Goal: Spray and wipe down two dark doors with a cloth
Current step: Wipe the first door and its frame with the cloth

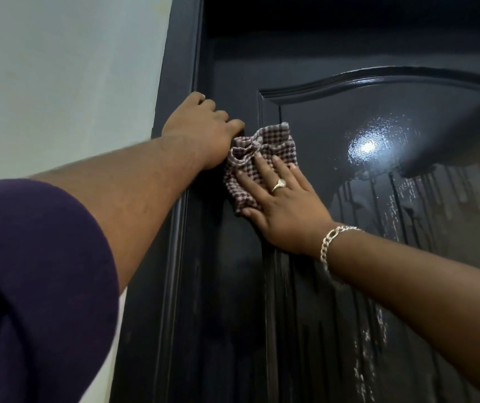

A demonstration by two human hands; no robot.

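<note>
1. My right hand (283,203) lies flat on the checked cloth (257,167) at the centre of the frame, fingers straight and spread, palm pressing the fabric against the dark door (334,286). I judge the flat palm is there to spread pressure over the cloth so it drags evenly across the glossy face.
2. The cloth is bunched at its upper left, where it sits just beside my left hand (203,129), and it lies smoother under my fingers. It sits on the door's left stile, beside the corner of the raised panel moulding (363,78).
3. My left hand is up at the left-centre of the frame on the door's edge, against the dark frame (174,68). Its fingers are bent over the edge; I read it as bracing the door so it does not swing under the wiping pressure. It holds no tool, and I cannot tell how firmly it grips.
4. To the right of the cloth the panel shines with wet streaks (407,199) running downward and a bright reflection above them, so I judge spraying is done here and wiping is under way.
5. The pale wall (58,68) fills the upper left; only one door is in view.
</note>
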